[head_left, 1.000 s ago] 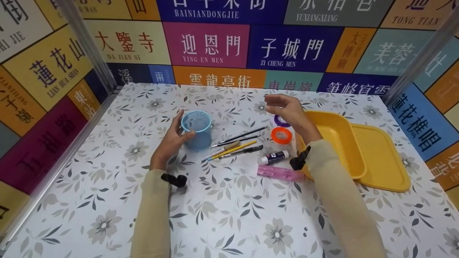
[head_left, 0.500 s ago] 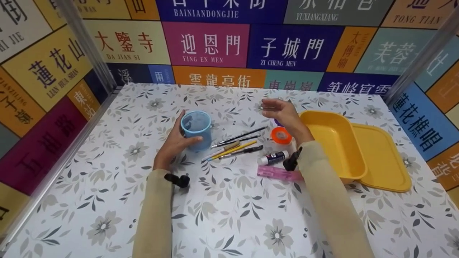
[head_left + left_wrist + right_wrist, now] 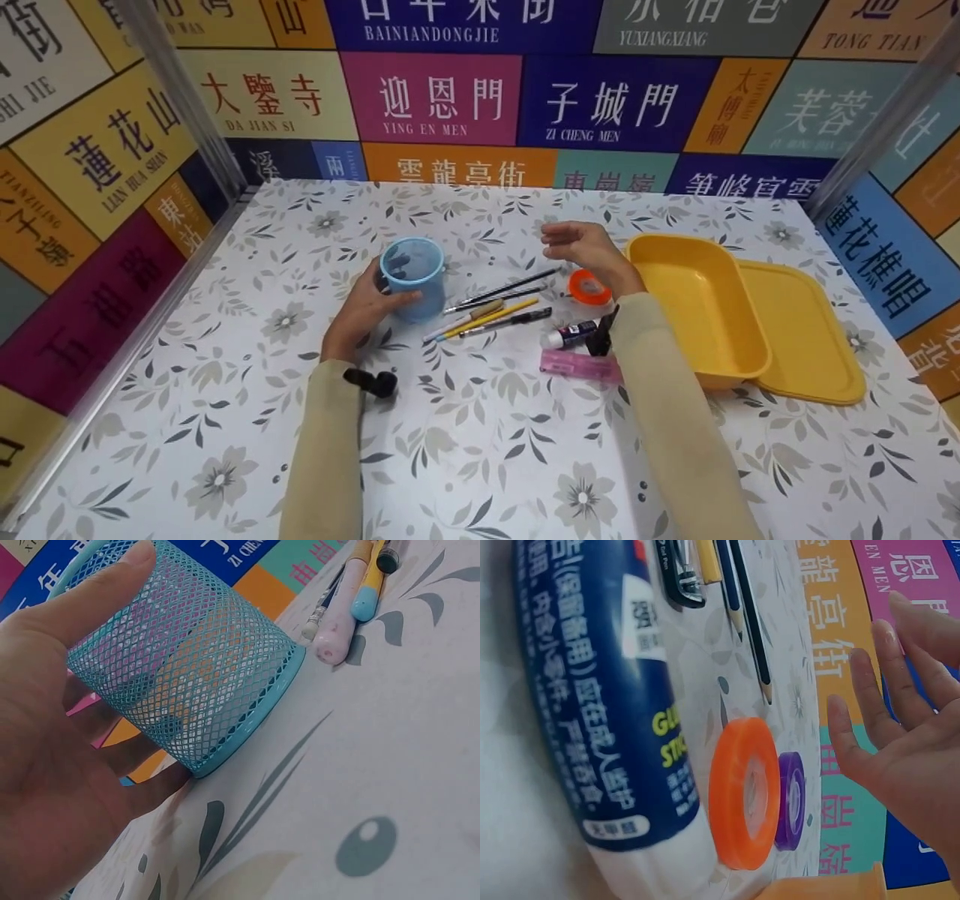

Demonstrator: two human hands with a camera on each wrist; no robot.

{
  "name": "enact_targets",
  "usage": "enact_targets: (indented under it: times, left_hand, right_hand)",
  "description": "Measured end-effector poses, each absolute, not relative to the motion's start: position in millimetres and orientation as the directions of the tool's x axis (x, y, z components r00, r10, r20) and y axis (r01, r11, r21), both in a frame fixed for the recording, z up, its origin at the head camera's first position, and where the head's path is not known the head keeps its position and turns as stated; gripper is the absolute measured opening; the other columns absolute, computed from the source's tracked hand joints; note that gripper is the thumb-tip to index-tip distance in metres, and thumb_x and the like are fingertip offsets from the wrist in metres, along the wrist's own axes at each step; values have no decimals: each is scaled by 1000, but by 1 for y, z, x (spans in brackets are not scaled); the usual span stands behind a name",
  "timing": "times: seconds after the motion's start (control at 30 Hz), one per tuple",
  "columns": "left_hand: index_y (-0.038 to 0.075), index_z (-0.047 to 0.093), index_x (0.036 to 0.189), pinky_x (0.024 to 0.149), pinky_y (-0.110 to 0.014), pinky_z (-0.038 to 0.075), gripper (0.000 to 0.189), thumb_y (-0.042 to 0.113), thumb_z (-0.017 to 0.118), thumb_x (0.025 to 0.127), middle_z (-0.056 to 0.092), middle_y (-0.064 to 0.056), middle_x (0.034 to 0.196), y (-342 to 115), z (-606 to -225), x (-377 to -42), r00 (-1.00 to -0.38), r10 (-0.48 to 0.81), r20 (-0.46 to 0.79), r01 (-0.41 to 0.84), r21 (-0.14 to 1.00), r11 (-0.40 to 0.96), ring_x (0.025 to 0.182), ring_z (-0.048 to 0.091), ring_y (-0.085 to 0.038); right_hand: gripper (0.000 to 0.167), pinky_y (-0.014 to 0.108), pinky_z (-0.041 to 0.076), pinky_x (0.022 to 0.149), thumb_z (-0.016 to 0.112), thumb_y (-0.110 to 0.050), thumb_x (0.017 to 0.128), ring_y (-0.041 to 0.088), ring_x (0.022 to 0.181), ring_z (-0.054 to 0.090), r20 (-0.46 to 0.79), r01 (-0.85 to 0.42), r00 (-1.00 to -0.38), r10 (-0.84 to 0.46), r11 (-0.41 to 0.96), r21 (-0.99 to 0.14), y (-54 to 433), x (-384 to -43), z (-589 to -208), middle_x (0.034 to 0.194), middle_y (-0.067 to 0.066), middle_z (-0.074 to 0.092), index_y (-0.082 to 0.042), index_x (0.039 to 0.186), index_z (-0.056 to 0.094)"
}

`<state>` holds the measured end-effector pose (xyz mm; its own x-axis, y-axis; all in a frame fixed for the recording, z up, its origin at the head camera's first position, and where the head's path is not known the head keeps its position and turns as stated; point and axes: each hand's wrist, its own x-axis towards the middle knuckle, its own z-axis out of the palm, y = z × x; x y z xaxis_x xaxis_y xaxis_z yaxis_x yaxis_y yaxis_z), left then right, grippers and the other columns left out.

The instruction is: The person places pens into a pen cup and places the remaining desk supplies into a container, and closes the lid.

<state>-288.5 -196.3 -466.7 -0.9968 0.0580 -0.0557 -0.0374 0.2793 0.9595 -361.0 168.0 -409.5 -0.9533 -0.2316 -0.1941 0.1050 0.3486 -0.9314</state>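
Note:
My left hand [image 3: 364,311] holds a light-blue mesh pen cup [image 3: 195,660], thumb on the near side and fingers round the far side. The cup stands on the flowered tabletop. My right hand [image 3: 585,251] hovers with fingers apart and loosely bent, holding nothing, beside the yellow box. Below it sits an orange tape roll [image 3: 742,791], and a purple tape roll [image 3: 790,799] shows behind that one in the right wrist view. Between the hands lie a yellow pencil [image 3: 491,319], a black pen [image 3: 517,320] and several other slim writing tools.
A glue stick [image 3: 574,332] and a pink case-like item [image 3: 577,365] lie near the right forearm, which partly covers them. On the right stands an open yellow box [image 3: 705,300], its flat yellow lid [image 3: 814,330] beside it. Patterned panels [image 3: 442,97] wall the table's back and sides.
My left hand has closed further round the pen cup, its fingers now showing through the rim. The right hand has drifted left and nearer, covering the purple tape in the head view.

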Motion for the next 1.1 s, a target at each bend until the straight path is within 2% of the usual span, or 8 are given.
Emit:
enact_targets:
  times: [0.13, 0.43, 0.6, 0.8, 1.1]
  left_hand:
    - [22, 32, 156, 126, -45, 25, 97, 31, 87, 77, 43, -5, 157, -197, -468, -289, -996, 85, -36, -13, 966, 258, 151, 33, -26]
    - [26, 33, 155, 126, -46, 27, 94, 32, 86, 78, 44, -2, 157, -199, -469, -291, -995, 89, -46, -22, 966, 259, 150, 34, -25]
    - [27, 32, 156, 126, -46, 25, 99, 38, 88, 74, 43, -1, 157, -200, -470, -290, -995, 87, -47, -22, 964, 266, 151, 33, -24]
    - [28, 34, 155, 127, -47, 23, 101, 44, 89, 71, 42, -1, 158, -201, -470, -288, -996, 81, -49, -24, 959, 282, 151, 32, -25]
    - [23, 36, 154, 126, -45, 26, 91, 30, 86, 78, 46, -4, 154, -202, -469, -289, -994, 102, -29, -3, 970, 243, 148, 37, -25]
  right_hand:
    - [45, 43, 39, 119, 66, -10, 95, 27, 131, 54, -247, 144, -946, -211, 409, -901, 168, -362, -411, 142, 15, 58, -9, 139, 58]
    - [42, 40, 43, 116, 64, -7, 96, 25, 123, 57, -361, 273, -925, -115, 456, -847, 164, -367, -415, 135, 9, 61, -12, 137, 59]
    - [41, 42, 42, 117, 63, -3, 96, 26, 123, 56, -389, 295, -914, -117, 466, -834, 158, -370, -418, 135, 8, 61, -14, 135, 61]
    - [42, 42, 43, 115, 60, 2, 95, 27, 123, 55, -388, 280, -911, -139, 482, -830, 156, -370, -420, 136, 11, 61, -11, 135, 61]
    - [50, 36, 52, 103, 63, 11, 90, 26, 117, 54, -432, 294, -884, -179, 505, -811, 155, -375, -422, 138, 14, 58, -8, 136, 61]
